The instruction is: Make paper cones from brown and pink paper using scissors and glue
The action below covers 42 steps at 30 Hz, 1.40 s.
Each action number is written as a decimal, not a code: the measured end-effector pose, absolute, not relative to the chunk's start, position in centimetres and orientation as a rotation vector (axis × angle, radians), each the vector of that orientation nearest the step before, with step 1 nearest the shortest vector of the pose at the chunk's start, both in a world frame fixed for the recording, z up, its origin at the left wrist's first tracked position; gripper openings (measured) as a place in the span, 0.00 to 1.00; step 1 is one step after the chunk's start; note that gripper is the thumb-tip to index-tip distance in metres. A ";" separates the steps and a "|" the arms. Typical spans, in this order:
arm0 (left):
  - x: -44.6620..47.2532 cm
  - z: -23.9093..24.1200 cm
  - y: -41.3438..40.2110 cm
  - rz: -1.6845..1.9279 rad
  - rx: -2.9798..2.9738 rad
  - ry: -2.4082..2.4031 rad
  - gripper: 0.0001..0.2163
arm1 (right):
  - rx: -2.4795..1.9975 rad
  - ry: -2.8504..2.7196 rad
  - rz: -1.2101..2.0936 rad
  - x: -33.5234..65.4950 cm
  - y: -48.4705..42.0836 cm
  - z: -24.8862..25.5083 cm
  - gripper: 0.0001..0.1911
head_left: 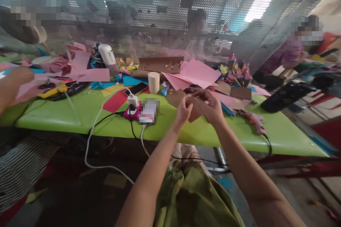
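Between my two hands is a piece of brown paper [196,108], held just over the near part of the green table [165,131]. My left hand [184,109] pinches its left side with thumb and fingers. On the other side, my right hand [211,104] has its fingers closed over the upper right edge. Another brown paper piece [174,98] lies just behind my left hand. A pink glue gun [254,120] rests on its side to the right, and a blue stick-like item [227,109] is beside my right wrist.
A pale cylinder [153,82], dark phone [136,89] and pink power strip [133,109] with trailing cables stand left of my hands. Pink paper sheets [195,73] are piled behind. A black bottle [286,95] lies at right. Another person's arm [14,83] reaches in at left.
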<state>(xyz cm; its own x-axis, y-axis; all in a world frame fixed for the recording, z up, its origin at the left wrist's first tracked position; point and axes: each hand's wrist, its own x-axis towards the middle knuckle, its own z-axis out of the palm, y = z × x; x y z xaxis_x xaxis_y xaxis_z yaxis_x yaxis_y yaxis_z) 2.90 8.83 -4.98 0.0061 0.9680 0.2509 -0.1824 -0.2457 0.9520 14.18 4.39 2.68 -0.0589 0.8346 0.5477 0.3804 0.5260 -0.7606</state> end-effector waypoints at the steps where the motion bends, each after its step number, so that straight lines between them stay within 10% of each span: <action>1: 2.9 -4.9 8.8 1.473 1.265 0.910 0.22 | -1.093 -1.615 0.483 15.4 4.4 2.2 0.11; 14: 2.3 -3.8 8.1 1.467 1.343 0.957 0.25 | -1.199 -1.341 0.665 18.9 4.4 -3.8 0.15; 25: 2.2 -3.0 7.2 1.115 1.291 0.933 0.16 | -1.243 -1.407 0.162 19.5 2.9 -2.8 0.05; 32: 1.9 -2.4 6.7 1.090 1.035 0.837 0.18 | -1.146 -1.744 0.080 18.5 2.8 -3.1 0.17; 42: 1.8 -2.6 6.9 1.175 0.909 0.898 0.17 | -0.951 -1.291 0.889 19.2 3.7 -3.3 0.24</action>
